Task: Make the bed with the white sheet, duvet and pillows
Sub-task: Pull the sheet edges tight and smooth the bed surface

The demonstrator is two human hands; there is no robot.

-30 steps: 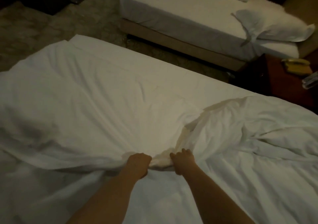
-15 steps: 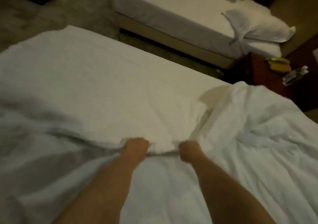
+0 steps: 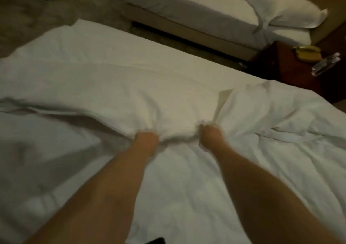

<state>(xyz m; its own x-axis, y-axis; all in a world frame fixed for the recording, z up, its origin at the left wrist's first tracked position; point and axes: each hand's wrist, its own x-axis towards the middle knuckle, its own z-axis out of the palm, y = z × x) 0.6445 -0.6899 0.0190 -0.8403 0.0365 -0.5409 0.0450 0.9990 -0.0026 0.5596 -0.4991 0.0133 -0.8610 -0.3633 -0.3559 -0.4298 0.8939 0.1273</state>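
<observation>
Now, left hand (image 3: 147,139) and right hand (image 3: 210,135) side by side, fingers clamped on bunched duvet (image 3: 177,120) edge (blurred)

Fingers of both hands (image 3: 179,139) buried in duvet (image 3: 131,97) fold; frame motion-blurred.

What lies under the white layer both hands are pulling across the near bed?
Where the white layer is lifted between left hand and right hand, more white bedding shows beneath. Farther back, it covers everything below; the mattress is hidden.
</observation>
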